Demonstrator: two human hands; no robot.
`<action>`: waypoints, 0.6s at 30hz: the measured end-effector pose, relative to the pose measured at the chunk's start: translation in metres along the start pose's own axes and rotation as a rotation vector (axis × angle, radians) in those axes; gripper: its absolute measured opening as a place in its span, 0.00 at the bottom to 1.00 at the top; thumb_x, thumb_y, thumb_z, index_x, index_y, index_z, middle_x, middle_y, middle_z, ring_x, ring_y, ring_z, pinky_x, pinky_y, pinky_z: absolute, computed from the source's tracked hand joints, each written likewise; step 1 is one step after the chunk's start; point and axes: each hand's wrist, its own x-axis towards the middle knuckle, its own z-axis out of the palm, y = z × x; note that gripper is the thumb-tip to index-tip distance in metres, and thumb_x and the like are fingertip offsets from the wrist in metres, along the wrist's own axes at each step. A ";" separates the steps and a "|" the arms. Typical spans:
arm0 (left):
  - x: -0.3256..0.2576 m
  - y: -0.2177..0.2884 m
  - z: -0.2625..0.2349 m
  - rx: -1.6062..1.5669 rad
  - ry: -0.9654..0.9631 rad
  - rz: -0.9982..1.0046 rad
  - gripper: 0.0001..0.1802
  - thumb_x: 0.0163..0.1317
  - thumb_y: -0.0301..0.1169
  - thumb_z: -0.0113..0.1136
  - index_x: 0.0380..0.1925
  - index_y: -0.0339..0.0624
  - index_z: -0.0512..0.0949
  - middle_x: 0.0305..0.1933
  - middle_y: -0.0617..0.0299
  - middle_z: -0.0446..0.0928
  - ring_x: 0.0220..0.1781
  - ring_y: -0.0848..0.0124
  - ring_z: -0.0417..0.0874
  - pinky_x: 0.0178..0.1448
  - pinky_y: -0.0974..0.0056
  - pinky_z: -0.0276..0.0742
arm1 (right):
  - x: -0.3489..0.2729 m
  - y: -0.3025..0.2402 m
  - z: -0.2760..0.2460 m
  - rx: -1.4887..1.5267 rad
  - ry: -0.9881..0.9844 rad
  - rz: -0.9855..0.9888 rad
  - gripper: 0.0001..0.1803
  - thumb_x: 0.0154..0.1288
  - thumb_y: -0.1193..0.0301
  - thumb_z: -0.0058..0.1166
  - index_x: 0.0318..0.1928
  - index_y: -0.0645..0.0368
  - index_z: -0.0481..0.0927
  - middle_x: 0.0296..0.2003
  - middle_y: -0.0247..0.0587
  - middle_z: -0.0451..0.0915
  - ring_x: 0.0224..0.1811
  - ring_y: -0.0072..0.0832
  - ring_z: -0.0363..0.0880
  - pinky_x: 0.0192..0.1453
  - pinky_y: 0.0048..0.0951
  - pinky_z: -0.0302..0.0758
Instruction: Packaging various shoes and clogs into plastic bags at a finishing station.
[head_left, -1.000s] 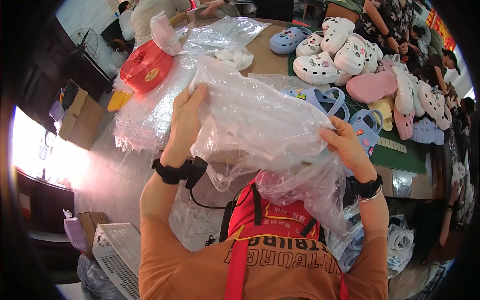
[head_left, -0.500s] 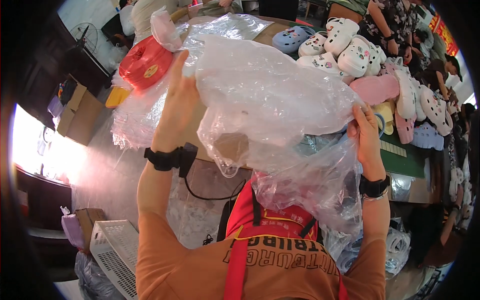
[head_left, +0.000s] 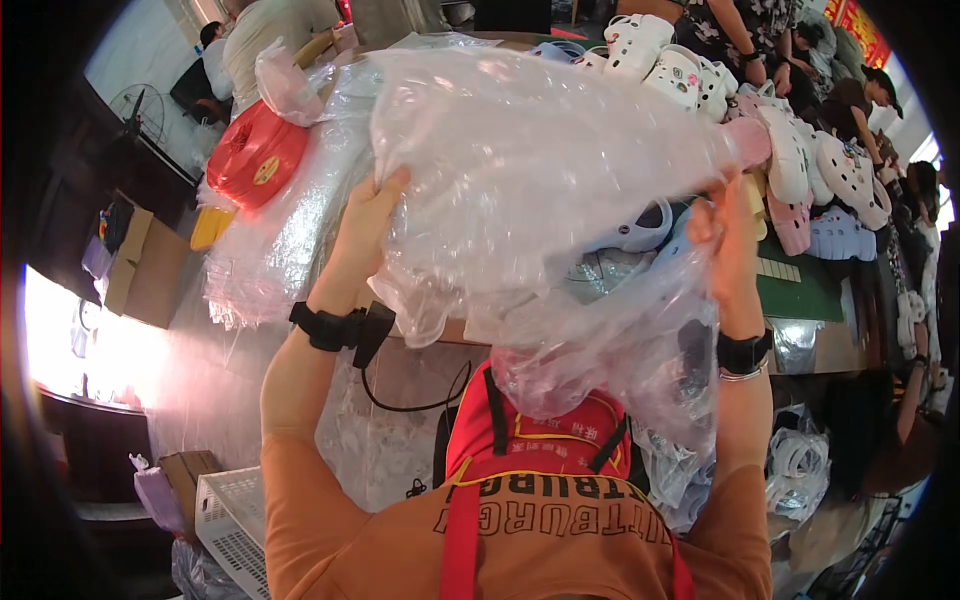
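A large bundle of clear plastic bags (head_left: 540,170) is held up in front of me over the table. My left hand (head_left: 365,225) grips its left side, a black wrist strap below it. My right hand (head_left: 725,240) grips the right side, partly veiled by the film, with a dark watch on the wrist. Loose plastic hangs down from the bundle toward my red apron. Behind the plastic, several white, pink and pale blue foam clogs (head_left: 790,150) lie on the table.
A stack of flat clear bags (head_left: 270,260) lies on the table's left, with a red object in plastic (head_left: 255,155) beyond it. A cardboard box (head_left: 145,265) and a white basket (head_left: 235,515) stand on the floor left. People sit at the far side and right.
Both hands have lifted the plastic bundle higher and farther over the table, so it now covers more of the clogs.
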 end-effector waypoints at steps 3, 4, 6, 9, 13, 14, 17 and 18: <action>-0.017 0.011 0.023 -0.239 0.034 -0.057 0.18 0.61 0.38 0.50 0.43 0.35 0.72 0.39 0.59 0.76 0.38 0.72 0.77 0.41 0.67 0.74 | -0.014 0.029 0.009 -0.085 -0.184 0.225 0.33 0.65 0.52 0.39 0.65 0.49 0.48 0.53 0.46 0.63 0.18 0.13 0.60 0.21 0.15 0.58; -0.017 0.008 0.028 -0.241 0.025 -0.055 0.18 0.61 0.38 0.50 0.43 0.35 0.72 0.39 0.59 0.76 0.38 0.72 0.77 0.41 0.67 0.74 | -0.023 0.039 0.018 -0.164 -0.194 0.316 0.34 0.64 0.53 0.42 0.65 0.51 0.49 0.49 0.45 0.66 0.18 0.13 0.60 0.21 0.15 0.58; -0.016 -0.004 0.030 -0.333 -0.026 -0.132 0.19 0.61 0.40 0.51 0.43 0.35 0.72 0.39 0.57 0.76 0.40 0.69 0.78 0.43 0.64 0.75 | -0.034 0.066 0.038 -0.337 -0.254 0.514 0.35 0.60 0.56 0.49 0.63 0.56 0.52 0.41 0.39 0.70 0.21 0.13 0.60 0.23 0.15 0.59; -0.016 -0.013 0.039 -0.315 0.017 -0.178 0.19 0.60 0.40 0.51 0.42 0.34 0.72 0.39 0.58 0.76 0.40 0.69 0.78 0.42 0.62 0.76 | -0.037 0.074 0.047 -0.375 -0.323 0.622 0.30 0.58 0.59 0.53 0.57 0.60 0.62 0.34 0.32 0.71 0.22 0.12 0.60 0.25 0.14 0.59; 0.011 -0.028 -0.010 -0.426 0.073 -0.109 0.18 0.60 0.37 0.52 0.42 0.33 0.72 0.39 0.57 0.76 0.40 0.68 0.78 0.43 0.63 0.76 | -0.038 0.075 0.033 -0.331 -0.248 0.595 0.17 0.57 0.62 0.54 0.43 0.60 0.74 0.29 0.27 0.71 0.22 0.11 0.61 0.24 0.15 0.58; 0.018 -0.033 -0.031 -0.355 0.030 -0.105 0.17 0.59 0.35 0.52 0.42 0.32 0.72 0.39 0.57 0.76 0.39 0.68 0.78 0.43 0.63 0.75 | -0.035 0.070 0.026 -0.346 -0.299 0.606 0.15 0.57 0.64 0.54 0.41 0.59 0.75 0.29 0.27 0.72 0.25 0.11 0.63 0.26 0.15 0.59; 0.022 -0.046 -0.044 -0.172 0.005 -0.081 0.19 0.57 0.31 0.54 0.46 0.30 0.68 0.40 0.55 0.74 0.39 0.66 0.77 0.44 0.62 0.74 | -0.035 0.073 0.004 -0.368 -0.309 0.720 0.11 0.57 0.67 0.52 0.40 0.58 0.75 0.31 0.29 0.73 0.28 0.12 0.65 0.29 0.15 0.62; 0.020 -0.047 -0.047 0.037 0.011 0.035 0.22 0.55 0.29 0.54 0.50 0.30 0.65 0.44 0.55 0.72 0.43 0.65 0.75 0.47 0.62 0.72 | -0.039 0.074 0.005 -0.376 -0.303 0.732 0.12 0.57 0.67 0.51 0.39 0.59 0.75 0.31 0.31 0.74 0.30 0.16 0.67 0.32 0.18 0.64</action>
